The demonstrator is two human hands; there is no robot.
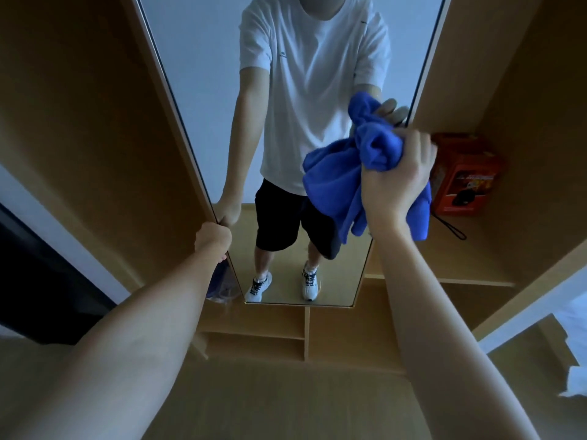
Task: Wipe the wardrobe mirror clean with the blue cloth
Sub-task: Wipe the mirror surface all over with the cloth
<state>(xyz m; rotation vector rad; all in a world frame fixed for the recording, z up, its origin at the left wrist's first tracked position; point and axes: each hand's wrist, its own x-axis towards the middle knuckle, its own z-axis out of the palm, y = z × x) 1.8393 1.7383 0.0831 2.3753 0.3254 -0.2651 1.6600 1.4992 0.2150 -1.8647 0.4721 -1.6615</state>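
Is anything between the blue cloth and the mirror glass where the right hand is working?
Nothing visible. The right hand grips the bunched blue cloth at the mirror near its right edge. The left hand grips the mirror's left edge, clear of the cloth. The orange box sits on a shelf beside the mirror.

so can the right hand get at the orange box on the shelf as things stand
Probably, but not to grasp it. The orange box sits on the open shelf just beyond the right hand with nothing between them, yet that hand's fingers are bunched round the blue cloth.
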